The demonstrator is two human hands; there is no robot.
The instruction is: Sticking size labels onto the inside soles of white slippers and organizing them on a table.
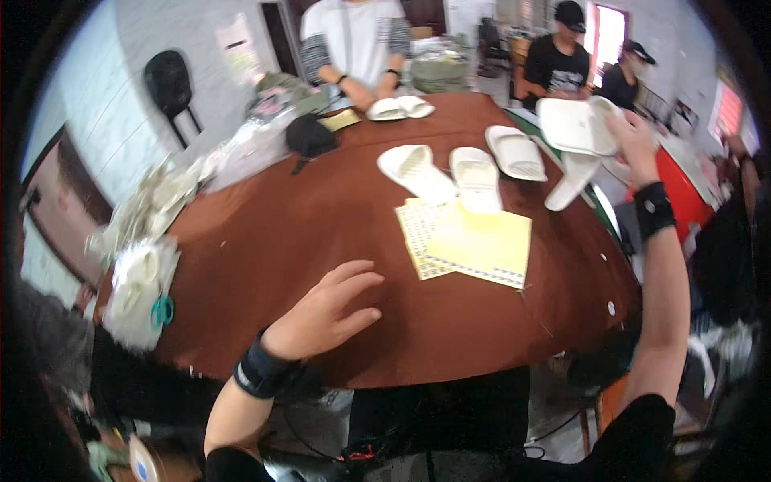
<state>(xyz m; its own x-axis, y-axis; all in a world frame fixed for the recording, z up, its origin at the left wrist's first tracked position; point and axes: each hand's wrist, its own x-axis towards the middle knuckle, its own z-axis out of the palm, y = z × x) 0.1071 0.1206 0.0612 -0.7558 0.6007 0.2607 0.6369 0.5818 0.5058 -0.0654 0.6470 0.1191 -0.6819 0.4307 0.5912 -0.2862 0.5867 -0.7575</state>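
Observation:
My left hand hovers over the near part of the brown-covered table, fingers apart and nothing in them. At the table's right edge my right hand is raised and closed on a white slipper, whose pale sole shows. Another white slipper hangs or lies just below it; I cannot tell which. Three more white slippers sit left of that hand: one slipper, a middle slipper and a left slipper. The nearer two touch or overlap yellow printed sheets.
Across the table a person has hands beside a white slipper pair. A black cap lies on the far left edge. Plastic-bagged items and teal scissors are at the left. Two more people sit at the far right.

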